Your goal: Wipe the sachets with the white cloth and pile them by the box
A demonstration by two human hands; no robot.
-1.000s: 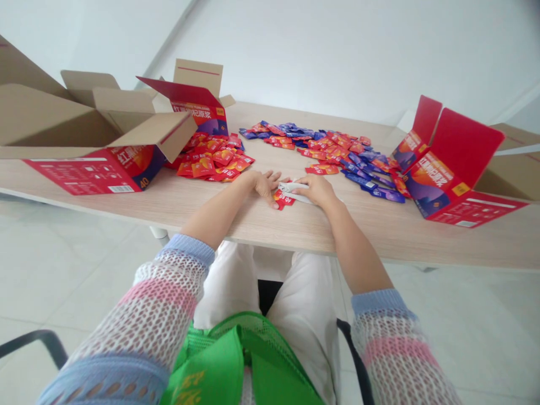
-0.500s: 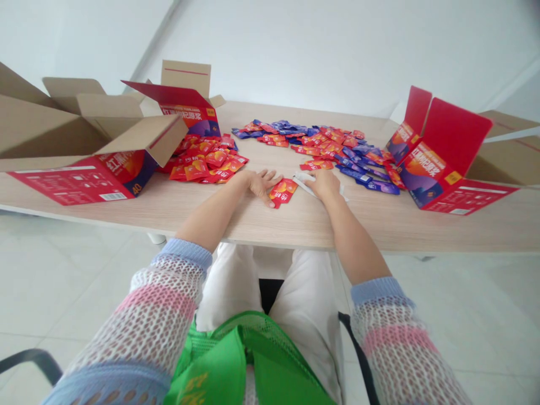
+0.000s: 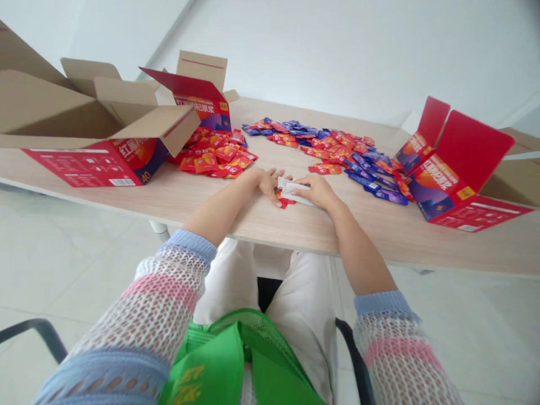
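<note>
Tabletop (image 3: 379, 225) carries sachet heaps (image 3: 215, 157) and open boxes (image 3: 447, 174) around the white packet (image 3: 292, 187).

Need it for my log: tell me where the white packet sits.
Head view, centre of the table: the white packet lies gripped by the right hand, beside the left hand, over a red sachet.

Far left on the tabletop (image 3: 198, 205), a big open carton (image 3: 84, 163) lies on its side, brown flaps spread wide, red printed panel facing us. Behind it stands a smaller red box (image 3: 202, 104), lid up. Spilling between them: a heap of red sachets (image 3: 215, 157). Across the middle runs a loose band of red and blue sachets (image 3: 333, 149), ending in blue ones (image 3: 379, 191) beside an open red box (image 3: 447, 180) on the right. Down low, a green mesh bag (image 3: 236, 360) on the lap, a black chair arm (image 3: 25, 332), pale floor tiles (image 3: 63, 253).
</note>
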